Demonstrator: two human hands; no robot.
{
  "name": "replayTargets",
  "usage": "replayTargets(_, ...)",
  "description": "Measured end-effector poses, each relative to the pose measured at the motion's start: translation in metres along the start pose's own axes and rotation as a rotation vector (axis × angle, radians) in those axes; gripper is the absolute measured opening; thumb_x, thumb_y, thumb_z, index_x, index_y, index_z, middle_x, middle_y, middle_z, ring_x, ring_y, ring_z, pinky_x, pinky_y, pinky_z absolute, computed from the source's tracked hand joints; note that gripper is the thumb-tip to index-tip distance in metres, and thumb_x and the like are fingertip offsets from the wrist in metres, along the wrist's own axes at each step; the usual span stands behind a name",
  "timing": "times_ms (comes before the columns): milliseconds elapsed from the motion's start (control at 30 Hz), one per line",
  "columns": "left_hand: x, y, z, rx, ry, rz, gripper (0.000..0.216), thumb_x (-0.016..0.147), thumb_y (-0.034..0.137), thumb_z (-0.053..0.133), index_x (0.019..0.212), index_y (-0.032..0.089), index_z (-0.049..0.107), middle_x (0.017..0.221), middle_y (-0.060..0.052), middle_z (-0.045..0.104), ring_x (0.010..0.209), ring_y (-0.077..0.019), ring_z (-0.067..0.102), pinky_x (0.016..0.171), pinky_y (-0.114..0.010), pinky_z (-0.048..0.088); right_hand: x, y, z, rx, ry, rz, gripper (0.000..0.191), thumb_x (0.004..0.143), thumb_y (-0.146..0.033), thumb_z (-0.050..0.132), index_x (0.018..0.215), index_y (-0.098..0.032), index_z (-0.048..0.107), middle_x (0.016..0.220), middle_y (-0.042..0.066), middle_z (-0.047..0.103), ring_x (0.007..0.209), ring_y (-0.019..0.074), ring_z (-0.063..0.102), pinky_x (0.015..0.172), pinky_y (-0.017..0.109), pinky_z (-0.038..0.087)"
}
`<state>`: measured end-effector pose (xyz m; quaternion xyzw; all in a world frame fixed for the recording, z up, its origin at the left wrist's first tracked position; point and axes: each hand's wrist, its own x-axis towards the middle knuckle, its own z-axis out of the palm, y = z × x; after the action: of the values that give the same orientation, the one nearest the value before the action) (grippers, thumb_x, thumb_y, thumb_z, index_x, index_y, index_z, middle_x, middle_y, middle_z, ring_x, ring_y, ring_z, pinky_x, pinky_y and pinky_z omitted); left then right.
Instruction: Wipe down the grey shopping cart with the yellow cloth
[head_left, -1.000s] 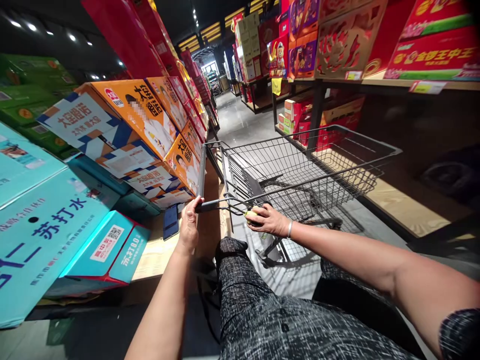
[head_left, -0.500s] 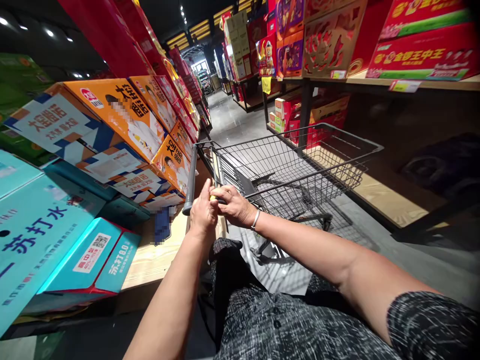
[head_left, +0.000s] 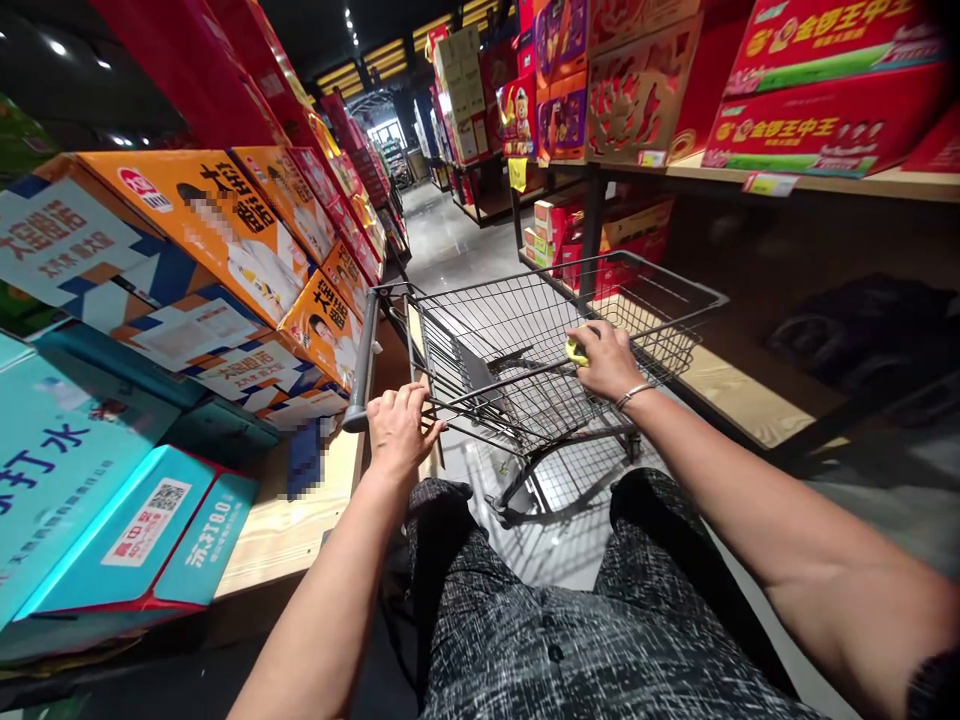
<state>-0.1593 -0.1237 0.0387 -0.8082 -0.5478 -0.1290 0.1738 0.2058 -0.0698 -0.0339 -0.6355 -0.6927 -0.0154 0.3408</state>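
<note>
HEAD VIEW | Left hand: fingers closed over the handle-end corner of the shopping cart | Right hand: fingers gripping a yellow item — exact type indeterminable — at the cart's near long rim | Dark-blue object: on wooden shelf, near its cart-side edge, left of left hand.
</note>
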Motion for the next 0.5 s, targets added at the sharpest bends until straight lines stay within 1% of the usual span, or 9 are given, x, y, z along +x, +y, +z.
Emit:
replayTargets(67,0.000,0.001,0.002,0.002,0.012,-0.004,0.048,0.080,0.042,0.076,0.122,0.021,0.063,0.129,-0.014,0.066,0.108,-0.0380,0.054,0.092,-0.051,0.034,-0.001,-0.015,0.009,0.069,0.021,0.071,0.059,0.072,-0.009,0.062,0.130,-0.021,0.063,0.129,0.016,0.050,0.116,0.0349,0.046,0.097,0.055,0.047)
replayTargets(133,0.000,0.003,0.003,0.001,0.024,-0.007,0.047,0.080,0.042,0.076,0.120,0.022,0.063,0.128,-0.014,0.066,0.107,-0.0378,0.054,0.092,-0.052,0.034,-0.006,-0.048,0.022,0.150,0.004,0.056,0.059,0.074,-0.011,0.065,0.131,-0.024,0.062,0.127,0.016,0.050,0.113,0.0342,0.047,0.095,0.055,0.049)
replayTargets(200,-0.001,0.004,0.003,0.003,0.035,-0.013,0.047,0.080,0.042,0.077,0.120,0.022,0.064,0.126,-0.014,0.066,0.107,-0.0373,0.054,0.093,-0.051,0.034,-0.010,-0.091,0.036,0.222,-0.032,-0.035,0.056,0.077,-0.014,0.069,0.131,-0.027,0.062,0.125,0.014,0.051,0.110,0.0315,0.048,0.091,0.051,0.052)
replayTargets(267,-0.001,0.005,0.003,0.010,0.040,-0.019,0.047,0.080,0.041,0.077,0.120,0.022,0.063,0.126,-0.014,0.066,0.107,-0.0372,0.054,0.093,-0.051,0.034,-0.014,-0.134,0.046,0.282,-0.065,-0.169,0.051,0.079,-0.023,0.076,0.129,-0.031,0.064,0.122,0.012,0.052,0.106,0.0275,0.048,0.088,0.046,0.053)
replayTargets(333,-0.002,0.005,0.003,0.011,0.042,-0.024,0.046,0.080,0.041,0.076,0.120,0.022,0.063,0.126,-0.014,0.067,0.108,-0.0375,0.054,0.094,-0.052,0.034,-0.015,-0.165,0.052,0.323,-0.088,-0.291,0.048,0.080,-0.032,0.079,0.126,-0.032,0.066,0.124,0.009,0.053,0.102,0.0245,0.048,0.085,0.041,0.054)
replayTargets(367,-0.002,0.004,0.003,0.009,0.043,-0.024,0.045,0.080,0.039,0.076,0.120,0.022,0.063,0.126,-0.013,0.067,0.107,-0.0373,0.054,0.093,-0.051,0.034,-0.015,-0.174,0.053,0.332,-0.098,-0.336,0.045,0.080,-0.032,0.079,0.124,-0.033,0.068,0.125,0.008,0.053,0.101,0.0233,0.048,0.084,0.039,0.054)
replayTargets(400,-0.002,0.003,0.004,0.003,0.043,-0.023,0.043,0.081,0.037,0.075,0.120,0.022,0.063,0.126,-0.013,0.067,0.107,-0.0369,0.055,0.093,-0.051,0.034,-0.014,-0.178,0.054,0.334,-0.106,-0.368,0.042,0.081,-0.029,0.079,0.121,-0.033,0.070,0.127,0.007,0.053,0.100,0.0223,0.048,0.083,0.037,0.054)
replayTargets(433,-0.002,0.002,0.004,-0.006,0.042,-0.023,0.041,0.081,0.034,0.074,0.119,0.023,0.063,0.126,-0.012,0.068,0.106,-0.0364,0.055,0.093,-0.051,0.034,-0.013,-0.175,0.054,0.330,-0.110,-0.389,0.040,0.080,-0.023,0.077,0.118,-0.033,0.071,0.129,0.006,0.053,0.100,0.0216,0.048,0.082,0.035,0.054)
replayTargets(500,-0.002,0.001,0.005,-0.033,0.039,-0.028,0.039,0.081,0.029,0.074,0.118,0.024,0.064,0.126,-0.011,0.068,0.106,-0.0355,0.056,0.093,-0.050,0.034,-0.012,-0.154,0.052,0.317,-0.106,-0.398,0.045,0.076,-0.008,0.074,0.114,-0.033,0.074,0.131,0.004,0.052,0.102,0.0209,0.048,0.080,0.032,0.055)
